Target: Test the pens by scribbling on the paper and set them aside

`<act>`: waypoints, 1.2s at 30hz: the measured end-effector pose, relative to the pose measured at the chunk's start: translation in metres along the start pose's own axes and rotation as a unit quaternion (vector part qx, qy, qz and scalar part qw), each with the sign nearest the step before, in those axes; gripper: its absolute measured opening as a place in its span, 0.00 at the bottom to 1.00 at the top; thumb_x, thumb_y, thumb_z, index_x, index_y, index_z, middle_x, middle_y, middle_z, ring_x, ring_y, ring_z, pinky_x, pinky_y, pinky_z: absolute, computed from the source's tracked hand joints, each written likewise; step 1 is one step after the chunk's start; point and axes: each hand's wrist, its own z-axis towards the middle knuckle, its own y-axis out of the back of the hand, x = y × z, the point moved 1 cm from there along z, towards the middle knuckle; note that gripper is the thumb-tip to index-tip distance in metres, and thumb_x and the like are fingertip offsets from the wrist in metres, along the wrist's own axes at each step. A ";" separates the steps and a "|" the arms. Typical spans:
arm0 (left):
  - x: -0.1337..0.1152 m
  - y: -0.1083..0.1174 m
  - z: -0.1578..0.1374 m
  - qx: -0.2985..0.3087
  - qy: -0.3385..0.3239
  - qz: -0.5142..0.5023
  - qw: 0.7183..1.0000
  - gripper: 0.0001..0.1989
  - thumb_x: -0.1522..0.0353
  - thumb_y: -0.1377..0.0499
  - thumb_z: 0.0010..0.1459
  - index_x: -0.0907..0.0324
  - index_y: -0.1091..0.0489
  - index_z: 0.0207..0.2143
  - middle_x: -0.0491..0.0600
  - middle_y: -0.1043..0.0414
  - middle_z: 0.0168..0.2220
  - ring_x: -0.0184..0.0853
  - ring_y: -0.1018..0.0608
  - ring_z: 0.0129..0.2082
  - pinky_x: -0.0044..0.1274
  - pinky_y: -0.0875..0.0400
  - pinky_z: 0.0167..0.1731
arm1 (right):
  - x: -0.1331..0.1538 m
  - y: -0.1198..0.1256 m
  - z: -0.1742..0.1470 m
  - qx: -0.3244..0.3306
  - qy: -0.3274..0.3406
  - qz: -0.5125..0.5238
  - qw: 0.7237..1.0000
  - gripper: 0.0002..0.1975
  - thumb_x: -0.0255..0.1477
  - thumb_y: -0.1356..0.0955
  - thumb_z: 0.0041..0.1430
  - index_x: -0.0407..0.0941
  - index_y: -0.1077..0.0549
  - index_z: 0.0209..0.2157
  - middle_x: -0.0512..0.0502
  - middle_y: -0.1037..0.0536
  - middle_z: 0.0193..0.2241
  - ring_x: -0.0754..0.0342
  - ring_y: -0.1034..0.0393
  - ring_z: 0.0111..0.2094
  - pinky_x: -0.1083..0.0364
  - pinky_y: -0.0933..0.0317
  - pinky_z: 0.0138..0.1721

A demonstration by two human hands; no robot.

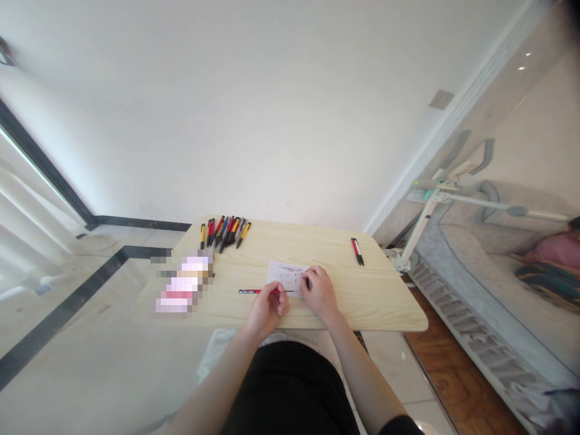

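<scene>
A: What surface is used, and where is it placed?

B: A pale wood-grain table [385, 296] with rounded corners is used. It is placed in front of a plain white wall [290, 121], on which a small plate [441, 99] is mounted at the right.

A: How is each hand occupied?

B: The left hand [269, 305] is closed, and the red pen [249, 292] is gripped by its curled fingers. The barrel is pointed leftward, and a thin dark rod [288, 291] is exposed to the right of the fingers. The right hand [321, 291] is nearly closed, with a small black piece [308, 283] pinched at its fingertips.

A: Where is the red pen located?

B: It is held over the front middle of the table, beside a printed paper [281, 272] that is partly covered by the right hand.

A: What else is set out?

B: A cluster of pens [226, 232] is gathered at the back left corner. Two pens [354, 245] are laid together at the right, well apart from the cluster. An item [185, 284] at the left edge is obscured by pixelation.

A: How is the room arranged?

B: At the left, a white curtain [31, 211] is hung beside a tiled floor [99, 332]. At the right, a white metal frame [421, 223] is positioned beside a grey sofa [489, 248].
</scene>
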 end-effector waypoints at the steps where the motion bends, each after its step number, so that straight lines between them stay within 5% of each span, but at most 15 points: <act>1: 0.000 0.000 0.000 0.002 0.000 -0.001 1.000 0.08 0.65 0.47 0.52 0.61 0.40 0.24 0.41 0.43 0.16 0.22 0.43 0.13 0.18 0.51 0.15 | 0.000 0.000 0.000 0.000 -0.002 0.002 1.000 0.05 0.23 0.38 0.50 0.45 0.31 0.27 0.45 0.32 0.32 0.51 0.39 0.36 0.53 0.43 0.39; 20: 0.001 0.000 0.000 0.002 0.000 -0.002 1.000 0.09 0.65 0.47 0.52 0.61 0.40 0.25 0.41 0.44 0.16 0.22 0.43 0.13 0.18 0.51 0.15 | -0.021 0.000 0.004 -0.079 -0.091 0.181 0.976 0.07 0.25 0.39 0.51 0.43 0.31 0.32 0.46 0.30 0.30 0.54 0.36 0.32 0.55 0.39 0.32; 30: 0.000 -0.001 0.000 0.002 -0.007 0.004 1.000 0.09 0.64 0.47 0.52 0.61 0.40 0.25 0.40 0.43 0.16 0.22 0.44 0.12 0.19 0.52 0.15 | 0.042 0.052 0.016 0.036 0.063 0.172 0.983 0.07 0.25 0.36 0.51 0.45 0.31 0.34 0.45 0.30 0.35 0.52 0.37 0.40 0.52 0.42 0.42; 36: 0.001 0.001 0.001 0.016 -0.014 0.001 1.000 0.09 0.65 0.48 0.53 0.61 0.39 0.25 0.40 0.43 0.15 0.22 0.42 0.12 0.19 0.51 0.15 | 0.057 0.055 0.012 0.120 0.133 0.102 0.979 0.07 0.25 0.34 0.50 0.46 0.30 0.34 0.46 0.29 0.34 0.51 0.37 0.39 0.51 0.43 0.42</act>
